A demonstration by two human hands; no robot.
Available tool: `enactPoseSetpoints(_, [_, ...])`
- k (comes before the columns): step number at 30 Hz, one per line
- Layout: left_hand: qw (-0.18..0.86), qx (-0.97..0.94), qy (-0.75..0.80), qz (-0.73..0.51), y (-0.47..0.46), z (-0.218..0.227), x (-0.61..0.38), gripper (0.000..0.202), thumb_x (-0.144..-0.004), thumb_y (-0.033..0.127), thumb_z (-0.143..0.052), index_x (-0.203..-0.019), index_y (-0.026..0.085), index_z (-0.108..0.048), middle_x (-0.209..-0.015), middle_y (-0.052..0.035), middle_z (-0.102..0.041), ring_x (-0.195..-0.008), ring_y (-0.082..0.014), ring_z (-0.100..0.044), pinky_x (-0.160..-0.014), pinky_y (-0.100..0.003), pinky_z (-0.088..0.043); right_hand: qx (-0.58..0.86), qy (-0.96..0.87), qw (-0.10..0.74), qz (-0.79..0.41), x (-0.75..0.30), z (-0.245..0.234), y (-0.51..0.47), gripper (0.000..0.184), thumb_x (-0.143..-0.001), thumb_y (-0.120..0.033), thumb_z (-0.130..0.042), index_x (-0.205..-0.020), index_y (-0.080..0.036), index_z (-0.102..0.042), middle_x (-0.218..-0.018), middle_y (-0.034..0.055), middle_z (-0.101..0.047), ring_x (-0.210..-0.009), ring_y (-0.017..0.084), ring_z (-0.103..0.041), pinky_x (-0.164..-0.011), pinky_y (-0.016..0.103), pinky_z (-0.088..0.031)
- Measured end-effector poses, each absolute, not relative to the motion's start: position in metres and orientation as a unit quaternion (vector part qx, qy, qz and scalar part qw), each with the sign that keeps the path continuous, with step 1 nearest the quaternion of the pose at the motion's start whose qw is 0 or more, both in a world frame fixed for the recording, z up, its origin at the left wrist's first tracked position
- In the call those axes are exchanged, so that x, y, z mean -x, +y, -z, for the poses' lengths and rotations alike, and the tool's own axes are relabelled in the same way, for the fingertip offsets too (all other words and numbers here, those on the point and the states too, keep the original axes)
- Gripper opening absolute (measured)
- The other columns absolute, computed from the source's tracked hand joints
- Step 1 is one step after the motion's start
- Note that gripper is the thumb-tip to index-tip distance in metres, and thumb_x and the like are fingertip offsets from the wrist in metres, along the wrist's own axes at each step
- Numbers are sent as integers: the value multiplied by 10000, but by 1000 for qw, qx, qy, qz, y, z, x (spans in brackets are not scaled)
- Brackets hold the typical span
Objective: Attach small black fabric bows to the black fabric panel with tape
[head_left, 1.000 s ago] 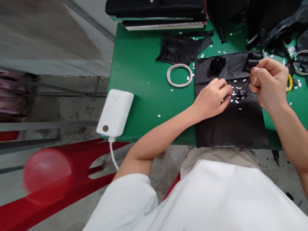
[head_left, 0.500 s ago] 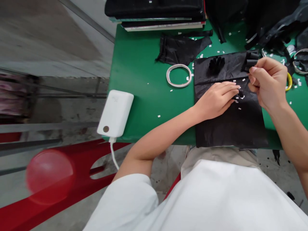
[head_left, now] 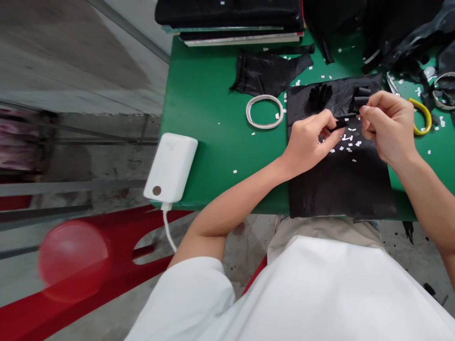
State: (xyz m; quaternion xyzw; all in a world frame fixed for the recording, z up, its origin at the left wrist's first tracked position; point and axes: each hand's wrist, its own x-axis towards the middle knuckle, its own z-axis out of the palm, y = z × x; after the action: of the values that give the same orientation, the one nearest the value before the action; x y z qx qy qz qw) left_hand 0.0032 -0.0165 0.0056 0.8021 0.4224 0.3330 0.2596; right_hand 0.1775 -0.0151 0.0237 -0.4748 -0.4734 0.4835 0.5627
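Note:
My left hand [head_left: 313,139] pinches a small black strip [head_left: 337,125] between thumb and fingers, above a black sheet [head_left: 341,189]. Closed on a looped black piece [head_left: 360,99], my right hand [head_left: 391,125] is a little to the right, also over the sheet. The loops stick up past its fingertips. A bunched black loop cluster [head_left: 320,96] rests on the sheet's upper part, just beyond my left hand. Small white paper bits [head_left: 348,142] are scattered below the two hands. Scissors with a yellow handle [head_left: 423,117] lie behind my right hand, partly covered by it.
A roll of white tape [head_left: 264,112] and a black scrap [head_left: 270,71] lie on the green table [head_left: 213,94]. A white power bank [head_left: 171,166] with a cable is at the left edge. Books [head_left: 245,38] are stacked at the back; black material [head_left: 398,28] fills the back right.
My left hand has lifted from the sheet with the black strip pinched in it, uncovering more white bits. My right hand has shifted slightly left with the looped piece, exposing more of the scissors.

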Motion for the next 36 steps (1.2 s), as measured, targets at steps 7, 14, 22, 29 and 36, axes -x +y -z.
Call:
enactPoseSetpoints(7, [295, -784, 441, -322, -16, -6, -3, 117, -982, 344, -537, -1015, 233, -549, -786, 2, -699, -680, -142, -684, -675, -294, -514, 478, -489, 540, -491, -177, -20, -16, 272, -751, -152, -730, -590, -220, -522, -478, -59, -447, -380, 56, -281, -369, 263, -129])
enactPoseSetpoints(14, [360, -752, 441, -333, -16, -5, -2, 196, -962, 308, -570, -1130, 239, -497, -682, 54, -691, -587, -120, -687, -577, -241, -510, 518, -516, 483, -481, -179, -14, -16, 269, -785, -202, -719, -608, -214, -517, -506, -60, -429, -398, 44, -291, -376, 237, -162])
enactPoseSetpoints(22, [427, -713, 440, -340, -16, -4, -4, 242, -947, 255, -580, -1158, 225, -465, -750, 34, -716, -674, -139, -741, -578, -240, -570, 533, -476, 500, -490, -179, -17, -14, 244, -701, -161, -698, -551, -215, -513, -466, -63, -434, -383, 42, -288, -369, 211, -132])
enactPoseSetpoints(29, [394, -740, 423, -344, -16, -3, -5, 40, -958, 195, -529, -981, 195, -562, -911, -10, -739, -821, -155, -760, -708, -274, -614, 539, -476, 497, -485, -180, -17, -14, 231, -690, -155, -684, -547, -217, -514, -463, -62, -441, -391, 47, -293, -376, 210, -144])
enactPoseSetpoints(36, [341, -774, 418, -332, -13, -4, -2, 115, -952, 219, -559, -933, 182, -666, -885, -7, -696, -681, -119, -696, -676, -267, -572, 547, -482, 490, -478, -180, -15, -14, 198, -680, -102, -628, -551, -207, -522, -453, -62, -434, -396, 45, -297, -368, 201, -155])
